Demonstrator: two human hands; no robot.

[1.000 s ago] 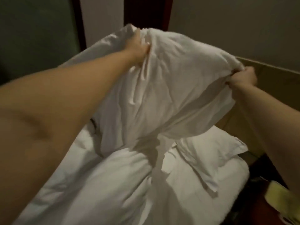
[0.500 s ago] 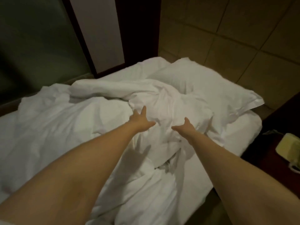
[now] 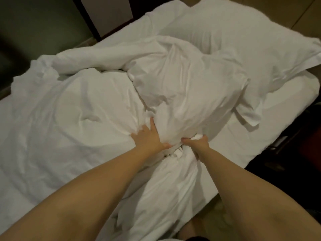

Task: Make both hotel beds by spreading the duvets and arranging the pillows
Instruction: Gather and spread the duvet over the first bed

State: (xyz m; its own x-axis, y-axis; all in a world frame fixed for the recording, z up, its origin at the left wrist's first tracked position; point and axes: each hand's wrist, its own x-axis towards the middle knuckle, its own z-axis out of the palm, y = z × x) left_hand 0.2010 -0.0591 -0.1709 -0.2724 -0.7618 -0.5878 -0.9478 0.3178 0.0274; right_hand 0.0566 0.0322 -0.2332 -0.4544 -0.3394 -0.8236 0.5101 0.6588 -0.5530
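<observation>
Head view, left hand (image 3: 149,137) pressing pillow (image 3: 187,87), right hand (image 3: 198,143) gripping it

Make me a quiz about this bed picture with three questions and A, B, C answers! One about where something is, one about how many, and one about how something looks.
1. Where is the near pillow?
A. on the floor
B. standing against the wall
C. on the bed, at both hands

2. How many pillows show?
A. two
B. one
C. four

3. How does the duvet look?
A. spread smooth and flat
B. crumpled and bunched
C. folded in a neat square

Answers:
1 C, because the left hand touches its near edge and the right hand grips it.
2 A, because a second pillow lies at the far end of the bed.
3 B, because folds and ridges run all across it.
</observation>
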